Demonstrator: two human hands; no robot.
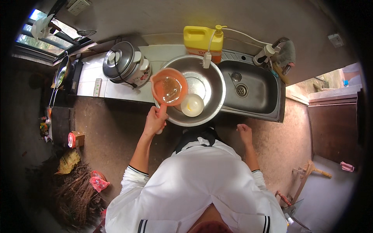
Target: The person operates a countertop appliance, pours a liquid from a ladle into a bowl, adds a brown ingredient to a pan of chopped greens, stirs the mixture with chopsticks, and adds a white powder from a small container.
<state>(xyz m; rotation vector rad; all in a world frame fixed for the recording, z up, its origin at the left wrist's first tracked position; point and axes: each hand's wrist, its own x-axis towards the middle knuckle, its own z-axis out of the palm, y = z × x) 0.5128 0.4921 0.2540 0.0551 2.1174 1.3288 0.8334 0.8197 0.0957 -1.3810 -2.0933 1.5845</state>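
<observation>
My left hand (155, 122) is closed round the handle of an orange plastic water dipper (156, 88). Water glints in the dipper, which is over the left side of a large stainless steel basin (211, 87). Beside the dipper, toward the basin's near rim, is a small white bowl (192, 105) with a yellowish mark inside. Whether the bowl touches the dipper I cannot tell. My right hand (244, 133) hangs in front of the counter below the sink, its fingers curled in and nothing visible in them.
A steel sink (254, 83) adjoins the basin on the right. Behind stands a yellow pump jug (194, 39), with a white cord and plug near it. An electric cooker (122, 64) sits on the tiled counter (91, 73). Bundled twigs (77, 190) lie on the floor at left.
</observation>
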